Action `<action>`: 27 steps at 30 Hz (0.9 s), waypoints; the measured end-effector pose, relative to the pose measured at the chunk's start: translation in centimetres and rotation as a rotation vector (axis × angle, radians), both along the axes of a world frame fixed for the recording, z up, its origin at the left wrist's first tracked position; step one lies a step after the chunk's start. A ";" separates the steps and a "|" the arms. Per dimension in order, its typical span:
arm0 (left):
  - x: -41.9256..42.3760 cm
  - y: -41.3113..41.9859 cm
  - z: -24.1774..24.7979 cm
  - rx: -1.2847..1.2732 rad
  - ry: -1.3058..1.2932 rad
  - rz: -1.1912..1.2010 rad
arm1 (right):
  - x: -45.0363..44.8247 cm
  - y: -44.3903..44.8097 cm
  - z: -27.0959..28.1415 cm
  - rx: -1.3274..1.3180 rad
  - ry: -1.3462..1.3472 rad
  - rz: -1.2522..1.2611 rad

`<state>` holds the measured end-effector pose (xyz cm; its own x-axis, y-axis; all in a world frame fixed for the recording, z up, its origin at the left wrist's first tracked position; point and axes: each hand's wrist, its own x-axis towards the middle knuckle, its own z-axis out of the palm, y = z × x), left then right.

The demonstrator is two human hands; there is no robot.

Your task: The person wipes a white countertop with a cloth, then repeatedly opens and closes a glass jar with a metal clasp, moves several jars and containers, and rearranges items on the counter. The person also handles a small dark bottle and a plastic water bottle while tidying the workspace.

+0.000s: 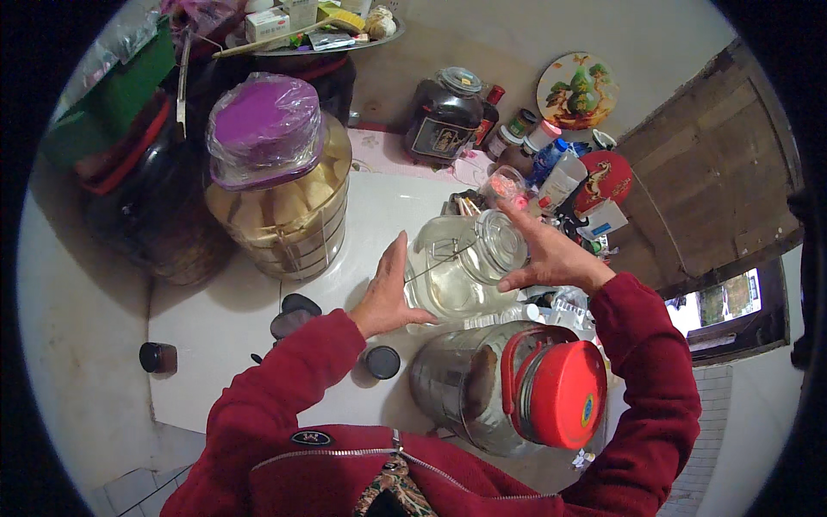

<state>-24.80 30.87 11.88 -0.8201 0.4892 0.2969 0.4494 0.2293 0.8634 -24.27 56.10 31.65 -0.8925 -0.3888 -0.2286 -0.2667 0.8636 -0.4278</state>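
Observation:
A clear glass jar point(446, 274) with a glass lid point(502, 242) and wire clasp stands on the white tabletop, holding pale liquid. My left hand point(387, 291) is at the jar's left side, thumb and fingers spread around its lower part. My right hand point(543, 249) is spread at the lid end, thumb and fingers on either side of the lid. Whether either palm presses on the glass is hard to tell. Close below the jar sits a large glass jar point(452, 381) with a red lid point(568, 394). A small dark-lidded jar point(382, 362) stands near my left forearm.
A big jar with a plastic-wrapped purple lid point(265, 129) stands at the left, beside a dark jar point(155, 220). Another small jar point(158, 357) is near the left edge. A dark labelled jar point(444, 119) and several bottles point(548, 158) line the wall. A wooden door point(711, 174) is at right.

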 end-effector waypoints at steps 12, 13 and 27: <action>6.2 -1.1 -1.4 0.598 -1.405 -0.298 | -1.2 -3.1 -0.8 0.273 0.027 -0.084; 6.0 -0.5 -1.7 0.506 -1.503 -0.275 | -1.2 -3.2 -1.0 0.262 0.042 -0.089; 4.9 4.8 -10.4 0.853 -1.382 -0.387 | -1.0 -3.6 -1.9 0.124 0.076 -0.207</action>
